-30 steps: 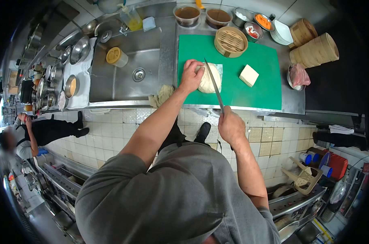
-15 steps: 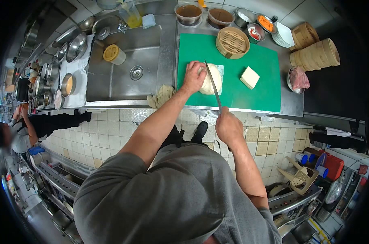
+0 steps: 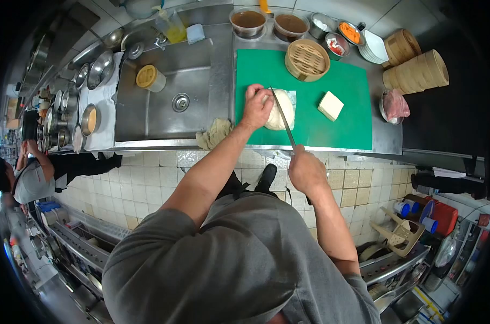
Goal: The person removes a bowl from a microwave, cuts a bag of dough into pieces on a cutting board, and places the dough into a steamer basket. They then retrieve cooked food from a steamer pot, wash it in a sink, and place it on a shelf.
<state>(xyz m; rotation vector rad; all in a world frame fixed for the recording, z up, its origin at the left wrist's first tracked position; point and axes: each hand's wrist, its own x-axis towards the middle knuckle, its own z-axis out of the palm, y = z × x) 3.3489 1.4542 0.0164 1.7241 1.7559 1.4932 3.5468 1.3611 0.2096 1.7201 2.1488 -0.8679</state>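
Observation:
A pale, rounded lump of dough [image 3: 274, 122] rests on a thin sheet upon the green cutting board [image 3: 334, 135]. My left hand [image 3: 256, 108] presses on the dough's left side with its fingers curled. The handle of a long knife [image 3: 283, 114] is in the closed fist of my right hand [image 3: 307, 170], near the counter's front edge. Its blade lies slanting across the dough, the tip close to my left fingertips. How deep the edge sits cannot be seen. To the right is a white square block [image 3: 330, 106], perhaps tofu or stacked wrappers.
A bamboo steamer [image 3: 308, 59] stands on the board's back edge. Behind it are tubs of brown liquid [image 3: 248, 21] and several small bowls. Stacked steamers [image 3: 417, 73] and a bowl of raw meat [image 3: 396, 105] are at right. Left are a cloth [image 3: 214, 134], a sink [image 3: 196, 81] and another person [image 3: 31, 181].
The view has shifted slightly. Both hands and the knife keep nearly the same place at the dough. The person at far left has changed posture a little.

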